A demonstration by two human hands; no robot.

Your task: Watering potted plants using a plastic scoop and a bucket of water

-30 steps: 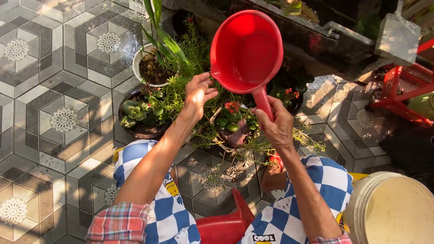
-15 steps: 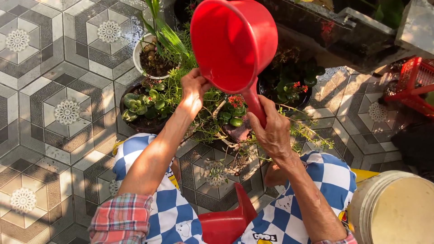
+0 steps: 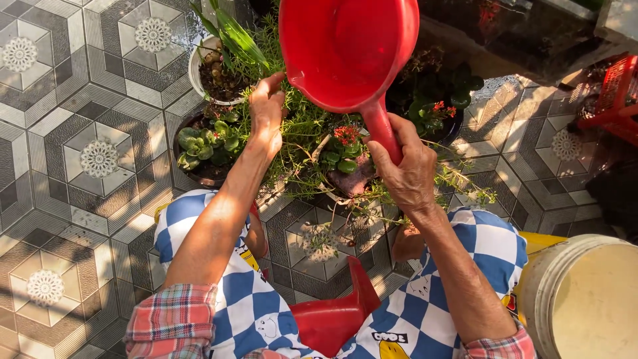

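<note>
The right hand (image 3: 407, 174) is closed around the handle of a red dipper (image 3: 349, 53), whose round bowl is raised above a cluster of potted plants and fills the top middle of the view, its open side turned toward the camera; the left hand (image 3: 267, 113) reaches into the thin green stems of a trailing plant (image 3: 299, 133), fingers loosely curled among the foliage, and whether it actually pinches a stem cannot be told; just below the dipper's handle stands a small plant with red flowers (image 3: 345, 136) and thick glossy leaves; to the left of the left forearm sits a dark pot of succulents (image 3: 206, 149), and above it a white pot (image 3: 216, 73) with long blade-like leaves; to the right of the dipper another dark pot with red blooms (image 3: 432, 106) stands in shade; all pots rest on a floor of patterned grey tiles (image 3: 80, 159); the person's knees in blue and white checked trousers (image 3: 252, 306) frame the lower view, with plaid cuffs at the bottom edge; a red stool (image 3: 335, 319) shows between the legs; a pale bucket (image 3: 585, 299) stands at the lower right, and a red crate (image 3: 615, 100) lies at the right edge.
</note>
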